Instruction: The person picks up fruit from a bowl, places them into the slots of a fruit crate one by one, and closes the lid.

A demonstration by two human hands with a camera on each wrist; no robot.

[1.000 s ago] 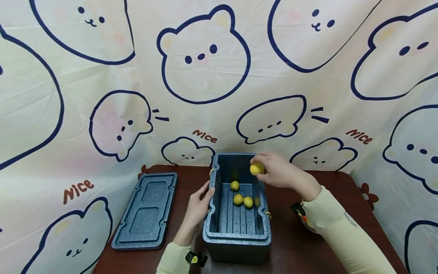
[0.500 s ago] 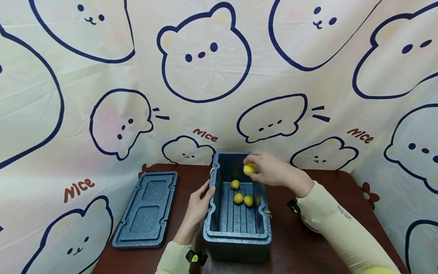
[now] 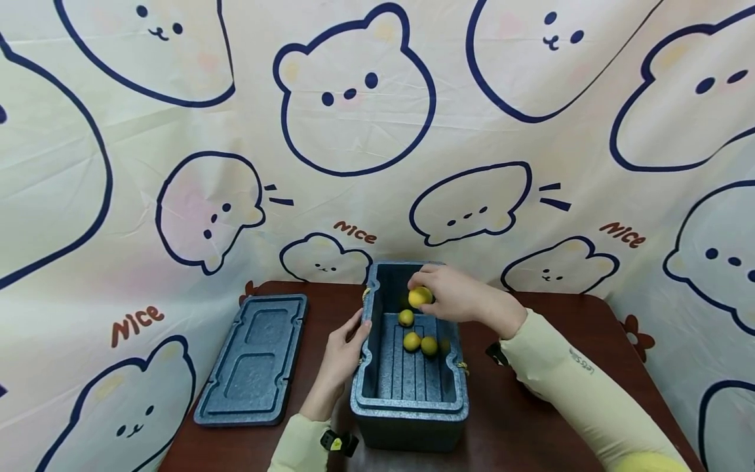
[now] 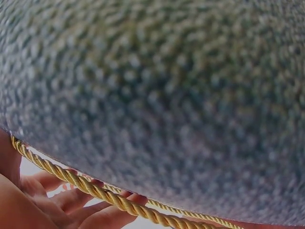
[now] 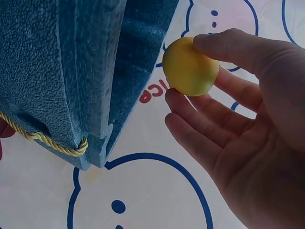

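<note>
A deep blue-grey foam box stands on the table with its top uncovered. My right hand reaches over its right wall near the far end, pinching a round yellow fruit between thumb and fingers. That fruit hangs over the box's inside. Below it, on the ribbed floor, lie a far yellow fruit and two nearer ones side by side, a left fruit and a right fruit. My left hand rests against the left wall, fingers extended behind the twisted gold rope, thumb at the rim.
A flat blue-grey lid with two recessed panels lies left of the box on the dark brown table. Behind it hangs a bear-patterned cloth. My right forearm crosses the table's right side.
My right hand has carried its yellow fruit left and slightly down, farther over the box's inside. A bowl on the right has become hidden behind the sleeve. My left hand stays in place.
</note>
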